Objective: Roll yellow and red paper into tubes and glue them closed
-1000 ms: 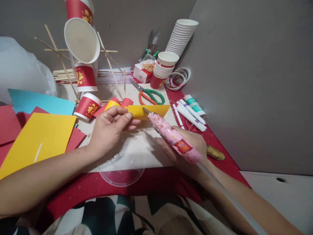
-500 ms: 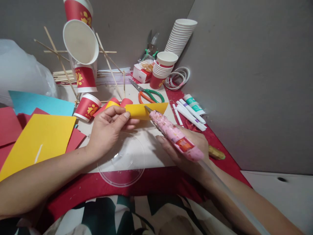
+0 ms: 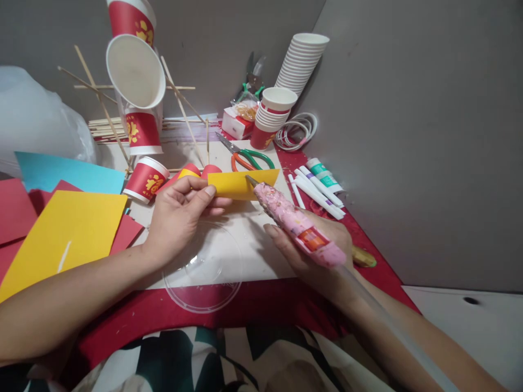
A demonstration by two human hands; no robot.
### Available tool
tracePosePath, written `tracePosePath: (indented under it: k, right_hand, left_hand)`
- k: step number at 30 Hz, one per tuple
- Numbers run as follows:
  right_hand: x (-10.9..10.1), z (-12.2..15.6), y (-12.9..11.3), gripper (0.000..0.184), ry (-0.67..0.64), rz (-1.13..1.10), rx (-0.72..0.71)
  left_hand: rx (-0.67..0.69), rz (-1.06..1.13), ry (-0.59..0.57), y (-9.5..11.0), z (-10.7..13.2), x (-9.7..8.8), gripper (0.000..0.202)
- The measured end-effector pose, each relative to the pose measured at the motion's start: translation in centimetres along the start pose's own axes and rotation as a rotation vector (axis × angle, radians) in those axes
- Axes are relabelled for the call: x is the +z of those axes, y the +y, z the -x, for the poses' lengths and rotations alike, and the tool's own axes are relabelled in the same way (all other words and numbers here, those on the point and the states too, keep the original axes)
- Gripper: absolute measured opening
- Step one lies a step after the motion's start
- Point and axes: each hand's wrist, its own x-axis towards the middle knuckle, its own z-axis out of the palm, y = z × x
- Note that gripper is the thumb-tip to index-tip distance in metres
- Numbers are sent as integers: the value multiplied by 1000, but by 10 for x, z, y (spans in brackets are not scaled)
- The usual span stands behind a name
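Observation:
My left hand [image 3: 183, 209] pinches the left end of a yellow paper strip [image 3: 232, 186] between thumb and fingers, holding it above the white board [image 3: 261, 261]. Wrapped round a pink hot glue gun [image 3: 292, 218] is my right hand [image 3: 322, 250]; its grip is partly hidden behind the gun. A long clear glue stick [image 3: 392, 321] runs out of the gun's rear. The metal nozzle points at the strip's right half; whether it touches the paper I cannot tell. A clear round plastic lid [image 3: 202, 305] lies beneath my hands.
Red and white paper cups [image 3: 141, 130] stand in a tower among wooden sticks [image 3: 183, 114] at the back left. Coloured paper sheets [image 3: 81, 228] lie at left. Scissors [image 3: 249, 158], stacked cups [image 3: 272, 114] and white rolled tubes [image 3: 321, 190] sit farther back and right.
My right hand and the glue gun have shifted slightly to the right, the nozzle sliding along the yellow strip. My left hand has moved a touch left with the strip.

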Motion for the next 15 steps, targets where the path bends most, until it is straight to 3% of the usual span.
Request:
tracePosePath:
  k: [4, 8, 15]
  right_hand:
    - [1, 0, -1, 21, 40, -17, 24]
    - [-1, -2, -1, 32, 124, 2, -52]
    - [-1, -2, -2, 26, 80, -42, 13]
  left_hand:
    - [-3, 10, -5, 0, 0, -1, 14]
    - [-4, 10, -9, 0, 0, -1, 16]
    - [10, 41, -14, -1, -1, -2, 16]
